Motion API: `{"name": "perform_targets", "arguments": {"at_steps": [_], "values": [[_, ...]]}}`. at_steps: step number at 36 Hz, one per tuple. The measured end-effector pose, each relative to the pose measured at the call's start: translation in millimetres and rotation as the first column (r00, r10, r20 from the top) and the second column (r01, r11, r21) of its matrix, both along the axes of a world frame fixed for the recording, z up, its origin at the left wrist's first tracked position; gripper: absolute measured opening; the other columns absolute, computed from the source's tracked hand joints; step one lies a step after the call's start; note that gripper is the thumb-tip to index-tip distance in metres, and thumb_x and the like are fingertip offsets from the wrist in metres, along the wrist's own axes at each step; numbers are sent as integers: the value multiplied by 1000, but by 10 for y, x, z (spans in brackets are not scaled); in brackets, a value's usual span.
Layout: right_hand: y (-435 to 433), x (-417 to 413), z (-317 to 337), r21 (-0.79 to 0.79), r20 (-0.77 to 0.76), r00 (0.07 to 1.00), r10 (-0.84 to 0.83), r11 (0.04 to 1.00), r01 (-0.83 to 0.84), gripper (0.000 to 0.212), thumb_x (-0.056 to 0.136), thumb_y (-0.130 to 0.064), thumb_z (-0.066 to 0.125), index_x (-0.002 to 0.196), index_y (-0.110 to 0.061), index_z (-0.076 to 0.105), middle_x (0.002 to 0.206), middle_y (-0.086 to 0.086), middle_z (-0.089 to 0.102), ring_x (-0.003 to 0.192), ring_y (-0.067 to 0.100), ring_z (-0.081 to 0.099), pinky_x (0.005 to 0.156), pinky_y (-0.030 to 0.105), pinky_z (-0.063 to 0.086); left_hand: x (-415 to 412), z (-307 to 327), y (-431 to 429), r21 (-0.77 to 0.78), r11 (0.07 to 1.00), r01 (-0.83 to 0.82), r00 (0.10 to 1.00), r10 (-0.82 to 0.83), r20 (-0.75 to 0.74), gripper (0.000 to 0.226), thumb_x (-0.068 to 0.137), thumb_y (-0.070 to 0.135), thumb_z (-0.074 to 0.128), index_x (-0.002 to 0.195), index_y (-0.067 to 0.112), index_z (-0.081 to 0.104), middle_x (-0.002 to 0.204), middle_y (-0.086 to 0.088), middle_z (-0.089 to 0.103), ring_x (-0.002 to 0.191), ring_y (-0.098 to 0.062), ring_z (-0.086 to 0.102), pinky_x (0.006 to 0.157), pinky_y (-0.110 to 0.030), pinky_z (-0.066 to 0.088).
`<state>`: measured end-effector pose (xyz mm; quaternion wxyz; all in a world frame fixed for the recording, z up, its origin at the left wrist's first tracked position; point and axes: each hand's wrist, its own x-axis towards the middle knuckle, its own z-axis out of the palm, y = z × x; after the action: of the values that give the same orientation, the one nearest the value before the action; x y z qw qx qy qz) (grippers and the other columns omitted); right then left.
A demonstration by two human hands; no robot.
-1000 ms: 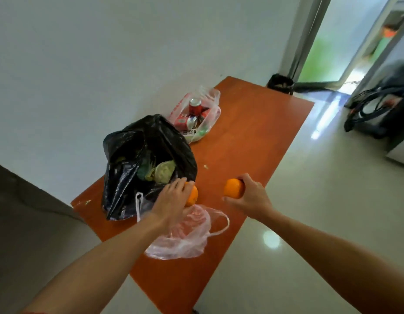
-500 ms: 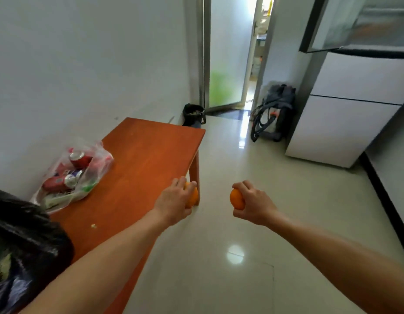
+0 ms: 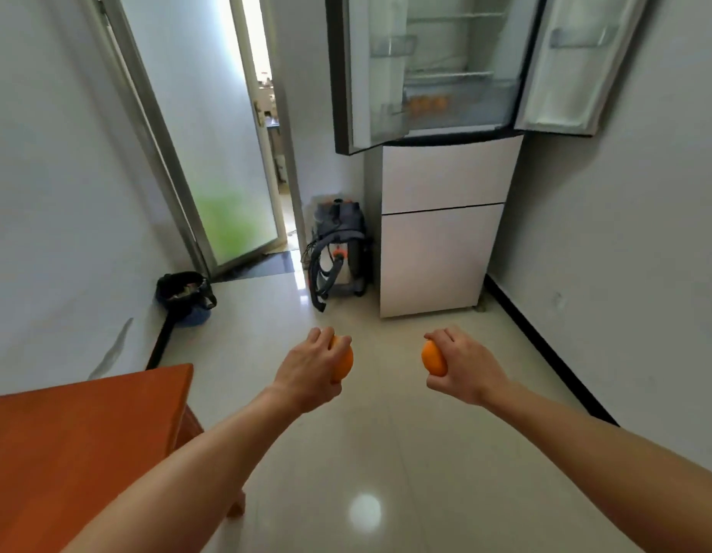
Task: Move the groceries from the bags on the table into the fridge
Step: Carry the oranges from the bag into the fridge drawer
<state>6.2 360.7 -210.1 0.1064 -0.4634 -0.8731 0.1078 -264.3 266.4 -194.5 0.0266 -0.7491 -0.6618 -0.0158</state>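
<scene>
My left hand [image 3: 312, 371] grips an orange [image 3: 343, 363], mostly hidden behind the fingers. My right hand [image 3: 464, 367] holds a second orange [image 3: 433, 358] at the same height. Both hands are out over the tiled floor, short of the fridge [image 3: 442, 225]. The fridge stands ahead against the right wall with both upper doors swung open. Inside, wire shelves show, and a few orange fruits [image 3: 428, 103] lie in the lower part of the open compartment. The grocery bags are out of view.
The orange-brown table [image 3: 87, 445] fills the lower left corner. A grey vacuum with a hose [image 3: 338, 249] sits left of the fridge. A dark bin [image 3: 183, 291] stands by the left wall near a frosted glass door [image 3: 222, 161]. Glossy floor lies between me and the fridge.
My view has turned from the table and its bags toward the fridge. Both hands lifted the oranges off the table and carry them forward; the bags have left the view.
</scene>
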Motion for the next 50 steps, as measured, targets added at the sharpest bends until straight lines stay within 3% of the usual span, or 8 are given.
{"name": "perform_targets", "arguments": {"at_steps": [10,21,28,38,50], "values": [[1566,772,240,21,-46,962,-270,962,271,74,70,-42,78,134,-24,46,122,2,49,101,21,55,79,29,45,622,297,2302,44,963,265,964,-264,-25,69,76,40,70,136,22,38,128,-4,43,113,-24,42,77,-31,48],[3736,1644,235,19,-25,947,-321,947,321,74,72,-45,76,135,-27,43,122,-1,46,98,23,58,79,32,49,1460,228,4653,35,934,355,934,-353,-47,73,73,44,68,135,24,36,122,-6,44,108,-28,47,79,-42,53],[5267,1892,729,94,-75,951,-301,947,308,74,72,-44,77,135,-26,43,125,0,46,102,23,56,81,36,52,1716,668,5933,135,946,294,955,-296,-8,72,74,41,70,136,24,38,125,-5,45,110,-28,46,78,-42,53],[7348,1513,1281,249,-184,962,-200,938,242,74,71,-43,79,132,-29,42,124,-3,43,100,21,54,75,31,45,1414,1229,7889,341,905,253,966,-255,-42,77,75,42,73,139,26,35,129,-4,42,113,-24,44,80,-35,46],[9436,1049,2561,426,-291,946,-144,865,263,76,72,-40,79,136,-26,42,126,1,45,97,18,48,77,32,40,1081,2609,10209,549,825,132,960,-245,136,67,73,38,76,129,23,43,119,-5,45,107,-25,46,76,-39,47]]}}
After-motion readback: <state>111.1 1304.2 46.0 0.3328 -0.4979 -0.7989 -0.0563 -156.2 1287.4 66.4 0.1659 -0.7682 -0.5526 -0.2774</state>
